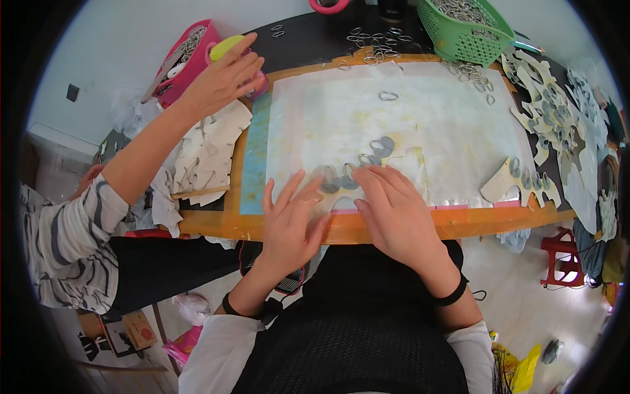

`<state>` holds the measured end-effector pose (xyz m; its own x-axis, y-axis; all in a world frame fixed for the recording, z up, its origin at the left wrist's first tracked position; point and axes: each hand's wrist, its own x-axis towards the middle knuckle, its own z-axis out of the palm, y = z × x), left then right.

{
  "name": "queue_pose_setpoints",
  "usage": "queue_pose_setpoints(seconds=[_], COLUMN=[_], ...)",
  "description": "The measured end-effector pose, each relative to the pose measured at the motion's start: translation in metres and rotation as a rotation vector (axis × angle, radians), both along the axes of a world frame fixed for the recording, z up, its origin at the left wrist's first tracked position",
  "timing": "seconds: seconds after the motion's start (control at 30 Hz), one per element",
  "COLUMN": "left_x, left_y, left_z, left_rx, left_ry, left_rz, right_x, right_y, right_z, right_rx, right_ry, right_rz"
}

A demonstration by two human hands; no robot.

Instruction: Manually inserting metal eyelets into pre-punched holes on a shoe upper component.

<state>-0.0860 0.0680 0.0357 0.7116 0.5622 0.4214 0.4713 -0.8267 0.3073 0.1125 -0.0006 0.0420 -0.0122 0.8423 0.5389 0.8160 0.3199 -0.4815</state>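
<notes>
A cream cut-out piece with grey rounded tabs (388, 144) lies at the near edge of the white sheet (328, 111). Oval metal rings (376, 146) sit on its tabs. My left hand (289, 220) rests over the piece's left end, fingers spread, the forefinger near a ring. My right hand (399, 213) bends over the middle of the piece, its fingers together at an oval metal ring (348, 172) by the fingertips. Part of the piece is hidden under both hands. One loose ring (388, 96) lies farther up the sheet.
Another person's hand (226, 75) reaches in from the left over a yellow-lidded jar (257, 85). Pink (190, 56) and green (472, 33) baskets hold metal rings. Cut-out pieces pile up at right (548, 108) and left (213, 148). A red stool (562, 259) stands at right.
</notes>
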Motion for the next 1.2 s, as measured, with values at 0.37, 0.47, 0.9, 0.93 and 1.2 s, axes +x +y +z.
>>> queue_pose_setpoints(seconds=[0.37, 0.47, 0.9, 0.93, 1.2], left_x=[0.005, 0.007, 0.000, 0.000, -0.004], left_y=[-0.002, -0.001, 0.004, 0.005, 0.001], left_z=[-0.009, -0.006, 0.003, 0.005, 0.005], left_rx=[0.031, -0.027, -0.229, -0.240, -0.202], left_ry=[0.163, 0.174, 0.102, 0.124, -0.178], left_rz=[0.094, 0.054, -0.124, -0.134, -0.117], right_x=[-0.010, 0.004, 0.012, 0.015, 0.029], right_y=[-0.007, -0.009, -0.051, -0.051, -0.062], right_z=[-0.014, -0.013, 0.021, 0.015, 0.000], right_rx=[-0.186, -0.153, -0.218, -0.098, 0.064], right_ry=[-0.037, 0.196, 0.882, 0.773, 0.222], right_rz=[-0.147, -0.044, -0.175, -0.282, -0.141])
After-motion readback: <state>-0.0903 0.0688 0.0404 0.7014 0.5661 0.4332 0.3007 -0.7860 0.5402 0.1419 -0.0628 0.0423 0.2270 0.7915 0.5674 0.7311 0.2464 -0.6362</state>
